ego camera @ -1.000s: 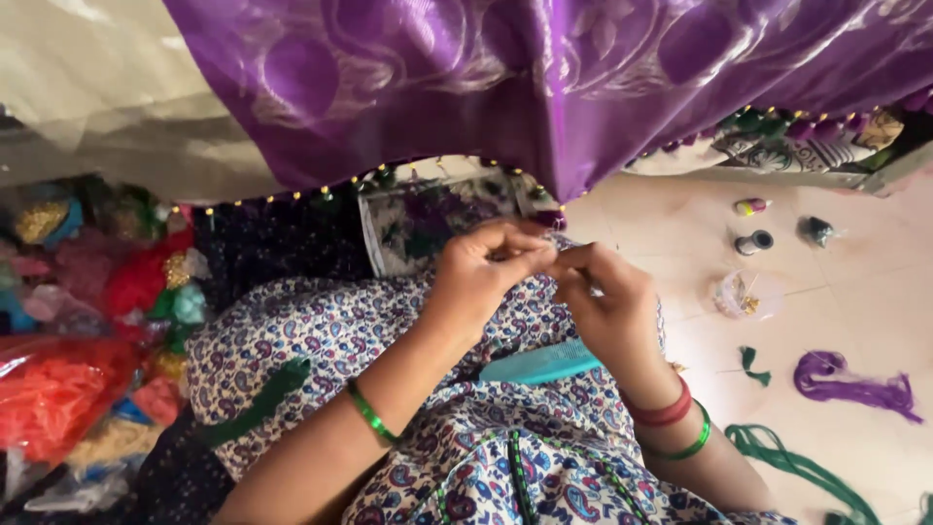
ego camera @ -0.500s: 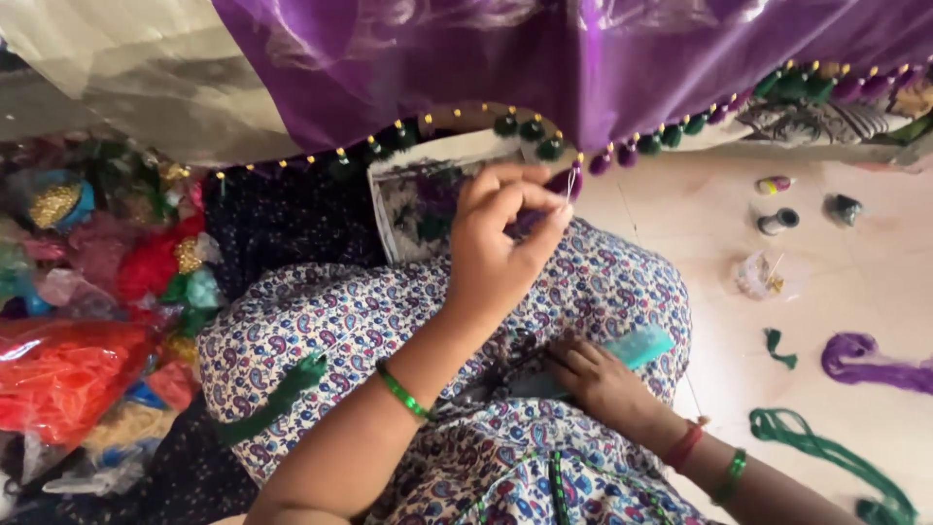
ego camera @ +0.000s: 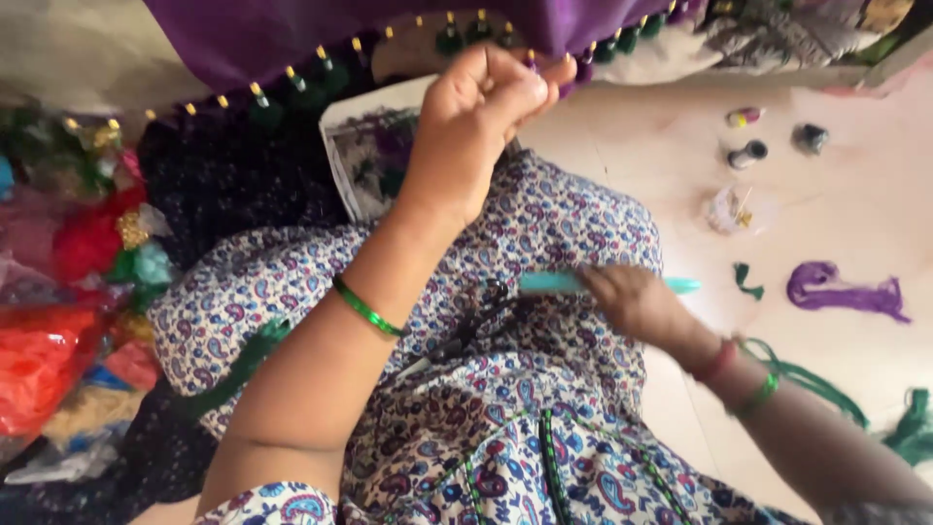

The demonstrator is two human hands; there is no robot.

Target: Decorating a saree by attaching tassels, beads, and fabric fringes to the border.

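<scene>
My left hand [ego camera: 476, 122] pinches the purple cloth's tasselled edge [ego camera: 544, 29] at twelve o'clock, fingers pressed together. My right hand [ego camera: 632, 301] closes on the teal tool [ego camera: 554, 282] lying on my lap at three o'clock. Best practice, I judge: keep the edge taut while lifting the tool.

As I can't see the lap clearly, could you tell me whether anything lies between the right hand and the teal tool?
Nothing visible does: the right hand is already on the teal tool, its fingers covering the tool's middle on the patterned lap.
</scene>
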